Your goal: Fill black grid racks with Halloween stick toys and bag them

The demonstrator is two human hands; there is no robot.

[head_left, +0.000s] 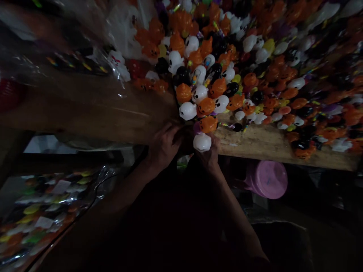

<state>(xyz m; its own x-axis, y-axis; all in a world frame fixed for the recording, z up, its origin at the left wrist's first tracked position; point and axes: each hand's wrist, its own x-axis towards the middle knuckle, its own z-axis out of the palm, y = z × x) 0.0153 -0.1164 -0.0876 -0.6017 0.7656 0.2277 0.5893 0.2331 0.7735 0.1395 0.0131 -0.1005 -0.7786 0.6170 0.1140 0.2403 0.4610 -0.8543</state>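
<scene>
At the counter's (255,141) near edge, left hand (162,148) and right hand (211,156) (closure indiscernible) apparently work a white toy (202,142), requiring steadiness next.

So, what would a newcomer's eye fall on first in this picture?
Probably the heap of orange, white and black toys on the right of the wooden table. Next, the white toy at the right hand by the front edge, and the pink container below that edge, farther right.

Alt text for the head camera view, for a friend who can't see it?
A person's left hand and right hand are close together at the edge of a wooden table, with a white toy at the right one. Orange, white and black toys, several with faces, crowd the dim tabletop.
</scene>
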